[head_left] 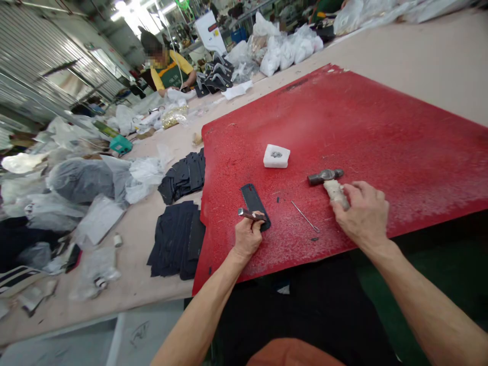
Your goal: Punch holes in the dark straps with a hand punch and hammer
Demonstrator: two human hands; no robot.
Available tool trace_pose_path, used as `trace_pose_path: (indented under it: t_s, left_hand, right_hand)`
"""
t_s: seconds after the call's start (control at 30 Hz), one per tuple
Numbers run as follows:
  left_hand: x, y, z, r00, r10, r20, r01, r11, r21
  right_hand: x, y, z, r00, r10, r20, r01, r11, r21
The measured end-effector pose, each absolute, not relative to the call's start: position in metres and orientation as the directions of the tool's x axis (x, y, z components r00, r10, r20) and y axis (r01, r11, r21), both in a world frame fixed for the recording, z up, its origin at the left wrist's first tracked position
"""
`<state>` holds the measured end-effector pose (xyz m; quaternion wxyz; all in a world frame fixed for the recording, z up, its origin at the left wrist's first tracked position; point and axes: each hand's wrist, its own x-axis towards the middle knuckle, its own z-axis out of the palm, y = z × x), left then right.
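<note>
My left hand (247, 235) is closed around a short metal punch-like tool (247, 213), held tilted over a black strip (249, 195) with a small slot near its far end. That strip lies flat on the red mat (343, 117). My right hand (362, 211) grips the whitish wrapped handle of a hammer (326, 177), whose dark head points away from me. A thin metal rod with a looped end (305, 216) lies between my hands, and small black scraps are beside it. Beyond them sits a white block (276, 156) with a dark mark on top.
Left of the mat are two stacks of black cut pieces (175, 239). Clear plastic bags (87, 178), a green box (121, 145) and black pieces with metal fittings (215, 73) crowd the table. Across it, a person in a yellow and green shirt (171, 71) is at work.
</note>
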<state>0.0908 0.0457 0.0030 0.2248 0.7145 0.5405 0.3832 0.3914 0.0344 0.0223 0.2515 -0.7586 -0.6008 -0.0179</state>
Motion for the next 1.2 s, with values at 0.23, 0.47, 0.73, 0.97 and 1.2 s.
trace_pose_path:
  t_s: [0.23, 0.47, 0.73, 0.97, 1.2]
  left_hand:
    - [0.088, 0.047, -0.003, 0.134, 0.948, 0.288, 0.613, -0.308, 0.728]
    - [0.092, 0.045, -0.001, 0.143, 0.953, 0.268, 0.699, -0.289, 0.654]
    - [0.092, 0.044, 0.001, 0.152, 0.935, 0.319, 0.686, -0.332, 0.647]
    - [0.091, 0.045, 0.0, 0.16, 0.93, 0.33, 0.713, -0.341, 0.613]
    - [0.09, 0.045, 0.0, 0.152, 0.931, 0.331, 0.696, -0.339, 0.633]
  right_hand:
    - [0.395, 0.053, 0.024, 0.282, 0.959, -0.032, 0.879, -0.272, -0.392]
    - [0.387, 0.06, 0.045, 0.137, 0.829, -0.543, -0.095, -0.535, -0.84]
    - [0.358, 0.045, 0.082, 0.199, 0.863, -0.465, -0.204, -0.427, -0.881]
    - [0.326, 0.023, 0.209, 0.121, 0.922, 0.369, 0.533, 0.253, -0.807]
    - [0.306, 0.02, 0.204, -0.376, 0.821, 0.429, 0.606, 0.568, -0.557]
